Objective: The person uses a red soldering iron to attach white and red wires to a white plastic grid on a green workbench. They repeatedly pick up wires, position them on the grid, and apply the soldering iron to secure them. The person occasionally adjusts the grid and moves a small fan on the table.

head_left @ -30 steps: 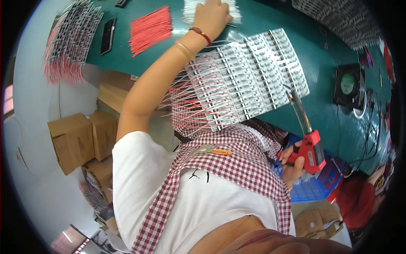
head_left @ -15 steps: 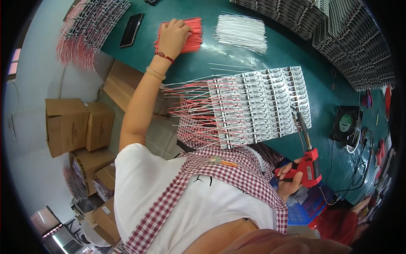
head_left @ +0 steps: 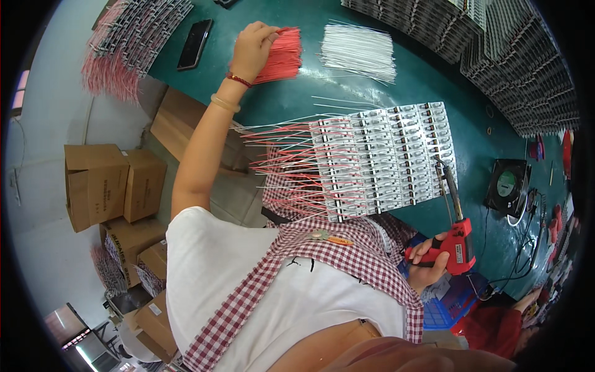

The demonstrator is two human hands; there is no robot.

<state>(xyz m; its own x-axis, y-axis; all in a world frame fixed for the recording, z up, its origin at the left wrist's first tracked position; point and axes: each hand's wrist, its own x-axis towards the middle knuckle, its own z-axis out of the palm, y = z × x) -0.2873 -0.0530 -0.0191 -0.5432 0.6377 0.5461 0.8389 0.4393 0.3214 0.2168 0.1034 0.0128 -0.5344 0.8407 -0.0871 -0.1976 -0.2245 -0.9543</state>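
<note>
My left hand (head_left: pixel 253 48) is at the left end of a pile of red wires (head_left: pixel 284 57), fingers curled and pinched together on the wire ends; how many they grip is hidden. To the right lies a pile of white wires (head_left: pixel 357 52). A panel of small circuit boards (head_left: pixel 384 158) is in front of me, with red and white wires trailing off its left side. My right hand (head_left: pixel 429 259) is wrapped around the handle of a red soldering gun (head_left: pixel 460 248), its tip over the panel's right edge.
On the green table (head_left: pixel 279 99) lies a phone (head_left: pixel 194 44) at the left. Stacked board panels (head_left: pixel 514 68) line the far right, and wired boards (head_left: pixel 127 43) the far left. A round black fan (head_left: pixel 508 186) with cables sits right. Cardboard boxes (head_left: pixel 99 186) stand on the floor.
My left hand has slid from on top of the red wires to their left end, exposing more of the pile. The soldering gun stays in my right hand, nearly still.
</note>
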